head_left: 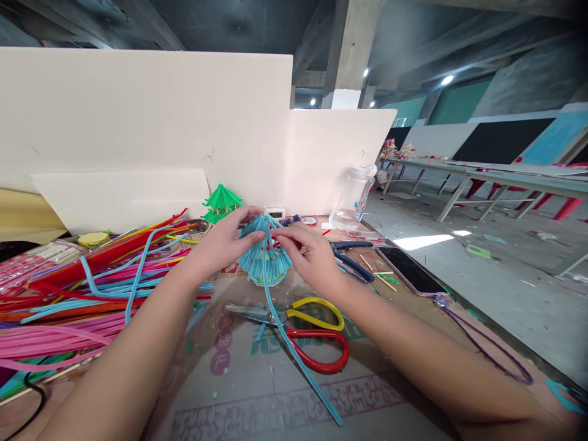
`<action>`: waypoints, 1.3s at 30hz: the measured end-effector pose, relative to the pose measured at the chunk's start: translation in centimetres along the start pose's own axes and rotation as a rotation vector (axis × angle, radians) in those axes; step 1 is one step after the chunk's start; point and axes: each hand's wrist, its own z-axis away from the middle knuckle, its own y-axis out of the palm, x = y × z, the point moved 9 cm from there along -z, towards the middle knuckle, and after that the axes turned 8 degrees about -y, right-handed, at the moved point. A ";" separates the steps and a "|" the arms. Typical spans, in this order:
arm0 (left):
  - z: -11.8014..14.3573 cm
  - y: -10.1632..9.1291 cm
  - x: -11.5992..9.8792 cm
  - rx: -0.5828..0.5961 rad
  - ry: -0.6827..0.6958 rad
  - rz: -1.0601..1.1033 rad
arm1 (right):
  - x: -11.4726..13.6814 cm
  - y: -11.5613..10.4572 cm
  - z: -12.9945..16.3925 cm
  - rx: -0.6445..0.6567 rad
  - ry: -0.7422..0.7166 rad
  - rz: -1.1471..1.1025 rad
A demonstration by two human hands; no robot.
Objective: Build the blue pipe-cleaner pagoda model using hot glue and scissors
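A light blue pipe-cleaner model, shaped like a small tiered pavilion roof, stands in front of me on the cardboard. My left hand is closed around its left side, with the thumb pressed on the upper roof. From the right, my right hand pinches near the roof's top; its fingertips meet at a blue pipe cleaner there. One long blue pipe cleaner hangs from the model and curves toward me, crossing over scissors with one yellow and one red handle. The scissors lie open just below the hands.
Many coloured pipe cleaners are heaped at left. Behind stand a green pavilion model and a clear plastic jug. Pliers, small sticks and a phone lie at right. White boards wall the back.
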 end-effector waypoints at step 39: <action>-0.1 -1.2 0.9 -0.178 -0.168 -0.125 | -3.0 8.3 4.3 0.322 0.769 -0.617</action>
